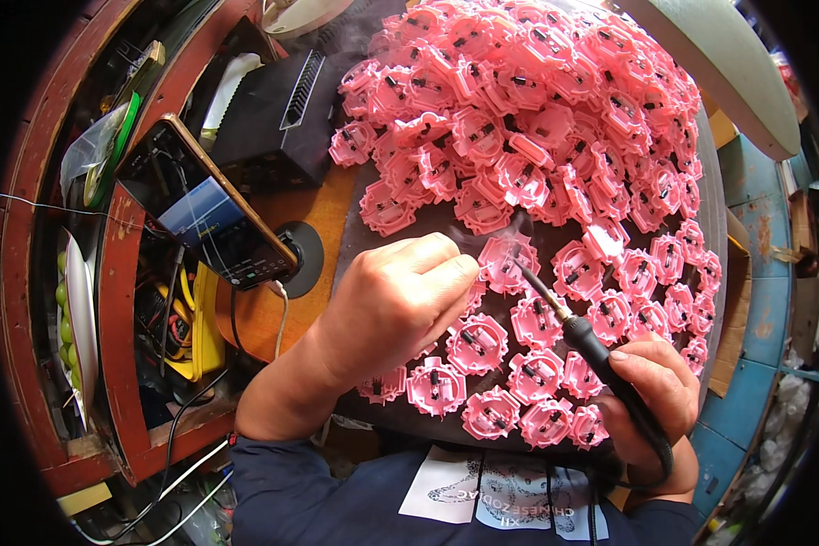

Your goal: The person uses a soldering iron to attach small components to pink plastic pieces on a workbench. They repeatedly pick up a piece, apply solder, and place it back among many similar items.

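Observation:
My right hand [657, 393] grips a soldering iron [584, 337] by its black handle. The thin tip reaches up and left to a pink plastic housing [508, 262] near the middle of the table. Close to that housing, my left hand [411, 280] is closed in a pinch; what its fingers hold, if anything, is hidden. Several more pink housings [478, 344] lie apart in loose rows around and below the tip, with small black and metal parts inside them. Behind them rises a large heap of the same housings [528, 100].
A phone [205, 205] leans on a round black stand [302, 259] at the left. Behind it sits a black box [273, 118] with a slotted panel. Yellow-cased tools and cables [187, 318] fill the red shelf [123, 364]. A pale lamp-like arm [723, 68] overhangs the far right.

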Available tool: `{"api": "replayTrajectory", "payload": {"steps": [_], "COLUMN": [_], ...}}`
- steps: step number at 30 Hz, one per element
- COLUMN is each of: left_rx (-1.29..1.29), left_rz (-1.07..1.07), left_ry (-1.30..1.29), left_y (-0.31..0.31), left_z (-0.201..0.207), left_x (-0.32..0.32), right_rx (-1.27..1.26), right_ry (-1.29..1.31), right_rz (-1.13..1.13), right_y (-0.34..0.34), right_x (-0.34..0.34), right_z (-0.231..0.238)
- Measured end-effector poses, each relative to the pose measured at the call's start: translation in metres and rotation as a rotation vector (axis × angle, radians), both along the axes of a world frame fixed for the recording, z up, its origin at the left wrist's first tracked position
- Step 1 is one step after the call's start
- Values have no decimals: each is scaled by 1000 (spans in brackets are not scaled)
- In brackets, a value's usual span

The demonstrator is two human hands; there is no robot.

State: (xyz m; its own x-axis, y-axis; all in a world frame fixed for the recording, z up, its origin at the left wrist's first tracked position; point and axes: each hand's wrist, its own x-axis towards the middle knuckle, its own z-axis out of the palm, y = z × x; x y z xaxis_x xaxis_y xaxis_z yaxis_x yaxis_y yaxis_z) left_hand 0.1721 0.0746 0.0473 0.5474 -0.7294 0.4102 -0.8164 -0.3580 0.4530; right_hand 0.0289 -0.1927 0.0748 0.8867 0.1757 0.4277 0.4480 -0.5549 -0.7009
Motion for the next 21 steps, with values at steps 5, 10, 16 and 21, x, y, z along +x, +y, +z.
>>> {"api": "replayTrajectory", "payload": {"steps": [5, 10, 16, 21], "left_rx": [-68, -19, 16, -2], "left_rz": [-48, -86, -96, -91], "left_ry": [32, 59, 61, 49], "left_y": [-3, -5, -5, -6], "left_z": [-5, -9, -7, -6], "left_x": [-5, -5, -4, -5], "right_rx": [8, -11, -11, -18], "right_ry": [-28, -22, -3, -5], "right_rz": [-14, -11, -4, 14], "right_y": [-5, -2, -2, -3], "right_x": [-5, -4, -3, -2], "right_z": [-3, -2, 0, -2]}}
